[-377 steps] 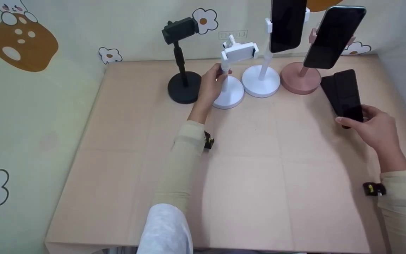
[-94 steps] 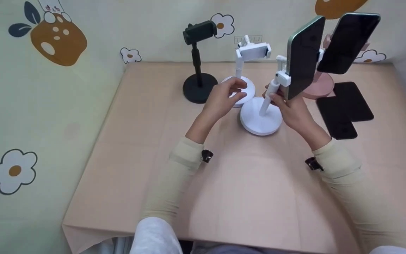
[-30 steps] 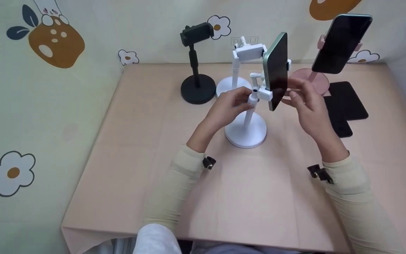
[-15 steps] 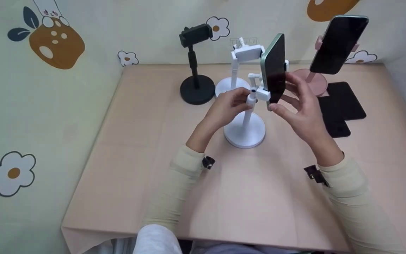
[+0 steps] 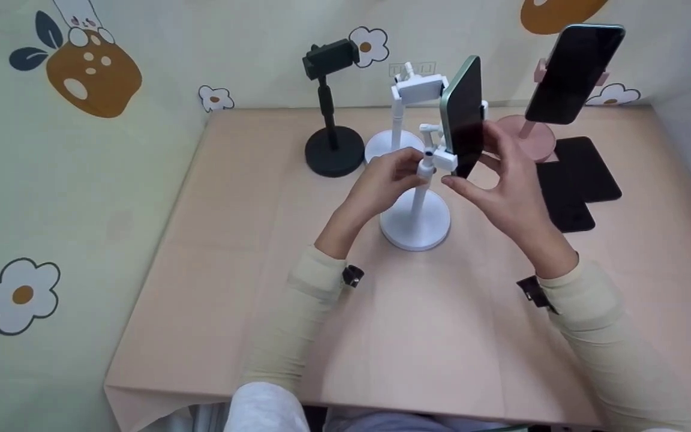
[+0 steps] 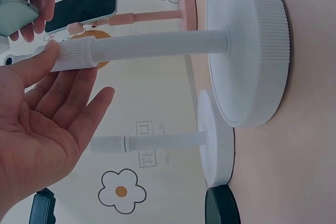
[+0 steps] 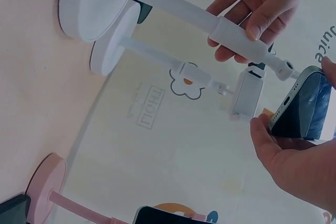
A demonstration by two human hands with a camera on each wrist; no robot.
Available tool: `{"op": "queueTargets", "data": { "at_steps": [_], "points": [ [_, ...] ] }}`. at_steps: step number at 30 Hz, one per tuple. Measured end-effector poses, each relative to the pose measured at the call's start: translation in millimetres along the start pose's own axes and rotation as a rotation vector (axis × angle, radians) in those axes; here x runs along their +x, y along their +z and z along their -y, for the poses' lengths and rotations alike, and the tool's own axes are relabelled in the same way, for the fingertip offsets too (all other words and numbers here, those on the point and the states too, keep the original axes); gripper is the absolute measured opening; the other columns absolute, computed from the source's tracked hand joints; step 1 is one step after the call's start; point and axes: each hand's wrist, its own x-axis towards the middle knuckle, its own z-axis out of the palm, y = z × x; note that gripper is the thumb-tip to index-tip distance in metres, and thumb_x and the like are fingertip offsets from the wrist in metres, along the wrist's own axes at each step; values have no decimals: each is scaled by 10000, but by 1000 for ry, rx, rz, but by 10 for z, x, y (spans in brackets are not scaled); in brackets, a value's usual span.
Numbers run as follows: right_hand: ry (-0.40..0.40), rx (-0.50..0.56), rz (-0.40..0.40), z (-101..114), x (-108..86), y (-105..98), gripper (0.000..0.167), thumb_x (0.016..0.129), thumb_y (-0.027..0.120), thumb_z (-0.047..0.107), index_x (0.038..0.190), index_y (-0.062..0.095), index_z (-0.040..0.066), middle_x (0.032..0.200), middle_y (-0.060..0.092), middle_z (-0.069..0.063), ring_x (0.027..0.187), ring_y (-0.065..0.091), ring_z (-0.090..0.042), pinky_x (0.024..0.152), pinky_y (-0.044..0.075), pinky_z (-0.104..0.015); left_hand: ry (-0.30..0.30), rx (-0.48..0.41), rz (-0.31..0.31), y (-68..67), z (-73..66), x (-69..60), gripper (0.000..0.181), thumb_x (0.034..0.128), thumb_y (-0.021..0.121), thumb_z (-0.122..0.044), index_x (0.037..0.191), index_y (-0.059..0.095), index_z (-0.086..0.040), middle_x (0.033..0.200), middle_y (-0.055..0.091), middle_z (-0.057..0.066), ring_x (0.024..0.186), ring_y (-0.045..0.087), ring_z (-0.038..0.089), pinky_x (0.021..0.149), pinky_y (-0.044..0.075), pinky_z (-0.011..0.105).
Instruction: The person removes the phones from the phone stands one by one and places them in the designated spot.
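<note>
My left hand (image 5: 381, 183) pinches the ribbed collar (image 6: 76, 53) on the pole of a white phone stand (image 5: 415, 225), its thumb on one side. A phone (image 5: 464, 114) with a pale green edge is clamped upright in that stand, turned partly sideways. My right hand (image 5: 516, 189) grips the phone's lower part, thumb by the bottom corner and fingers on the far side. In the right wrist view the phone's bottom edge (image 7: 291, 98) shows between thumb and finger. The stand's round base rests on the table.
Behind stand a second white phone stand (image 5: 397, 135) with its holder vacant and a black phone stand (image 5: 335, 151). A pink phone stand (image 5: 525, 135) at the back right holds another phone (image 5: 573, 72). Two dark phones (image 5: 588, 168) lie overlapping on the pink-beige table (image 5: 429, 336).
The white stand with its phone has come forward and left from the back row. My left hand has moved to its collar; my right has gone from the flat phones to the pole, then the phone.
</note>
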Motion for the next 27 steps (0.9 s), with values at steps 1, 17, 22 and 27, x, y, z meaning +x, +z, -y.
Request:
{"op": "queueTargets", "data": {
  "at_steps": [1,17,22,27],
  "points": [
    [1,1,1,3,1,-8,755,794,834,91,1446,455,63,1359,573,-34,1234,574,-134,1076,481,-236,-1,2,1,1,-5,1,330,962,654,-135,1288,606,-154,1289,684,6,1216,645,112,1073,491,253],
    [0,24,13,16,7,-11,734,787,844,96,1426,484,66,1348,587,-34,1248,579,-166,1087,474,-250,130,251,-227,41,-312,-254,571,934,707,-194,1438,440,-173,1447,564,-11,1324,558,109,1125,438,246],
    [-1,14,10,3,9,-5,744,781,848,94,1429,483,71,1350,587,-36,1238,586,-160,1077,485,-258,228,329,-375,66,-472,-422,656,896,754,-263,1425,398,-112,1458,469,51,1335,508,147,1123,421,206],
    [16,-13,9,6,7,-26,756,779,850,91,1435,475,76,1354,585,-61,1236,586,-186,1079,487,-292,284,526,-454,109,-583,-508,532,896,708,-477,1236,542,-103,1204,579,21,1115,568,128,931,495,179]
  ]
}}
